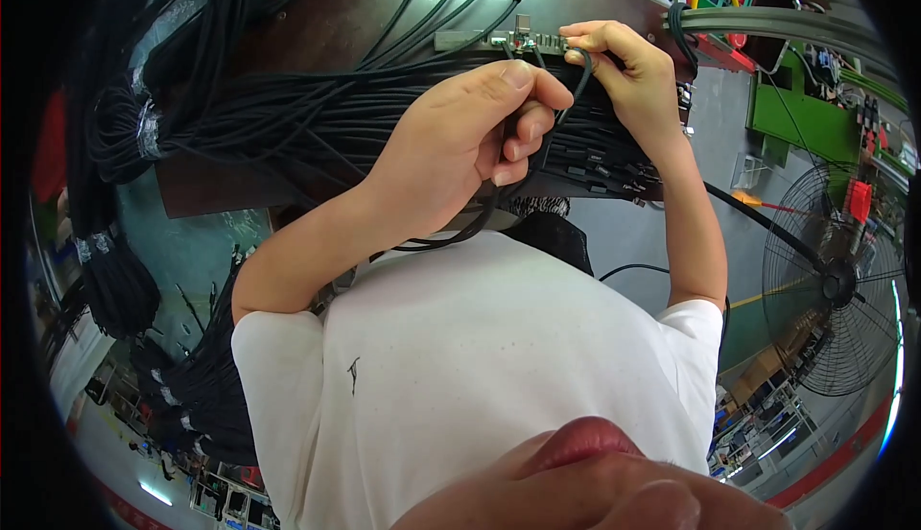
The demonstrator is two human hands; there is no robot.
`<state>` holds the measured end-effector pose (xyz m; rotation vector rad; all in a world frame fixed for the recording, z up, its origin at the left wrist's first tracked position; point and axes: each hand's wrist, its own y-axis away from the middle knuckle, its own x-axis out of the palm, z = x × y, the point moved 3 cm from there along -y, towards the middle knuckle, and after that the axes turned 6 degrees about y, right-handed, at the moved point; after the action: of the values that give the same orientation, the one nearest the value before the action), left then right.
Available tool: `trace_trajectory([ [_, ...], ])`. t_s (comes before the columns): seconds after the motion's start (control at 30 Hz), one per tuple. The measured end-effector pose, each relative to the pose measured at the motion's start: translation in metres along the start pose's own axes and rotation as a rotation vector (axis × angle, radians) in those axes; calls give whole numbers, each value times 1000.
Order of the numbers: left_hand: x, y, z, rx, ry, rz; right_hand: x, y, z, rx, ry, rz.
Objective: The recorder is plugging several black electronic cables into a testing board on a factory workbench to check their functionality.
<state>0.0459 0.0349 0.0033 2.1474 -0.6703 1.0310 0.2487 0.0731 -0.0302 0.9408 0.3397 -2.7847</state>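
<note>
My left hand (pixel 460 132) is closed, its fingers curled round a black cable (pixel 583 74). From there the cable bends up to my right hand and also hangs in a loop below my left wrist. My right hand (pixel 633 74) pinches that cable near its end, at the right end of a grey slotted metal bar (pixel 460 41). The cable's tip is hidden by the fingers. Small connectors (pixel 523 43) sit in the middle of the bar, with black cables running from them.
A thick bundle of black cables (pixel 317 113) lies across the dark brown table (pixel 206 189), tied at the left. Cable plugs (pixel 600 170) lie along its near right edge. More cable bundles (pixel 120 285) hang at the left. A floor fan (pixel 837 281) stands at the right.
</note>
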Motion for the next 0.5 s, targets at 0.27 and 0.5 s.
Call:
trace_trajectory([
  [0.27, 2, -1, 1, -25, -21, 10, -3, 1, 2, -96, 79, -1],
  [0.5, 25, -9, -5, -239, -334, -20, -28, 9, 87, -708, 716, -90],
])
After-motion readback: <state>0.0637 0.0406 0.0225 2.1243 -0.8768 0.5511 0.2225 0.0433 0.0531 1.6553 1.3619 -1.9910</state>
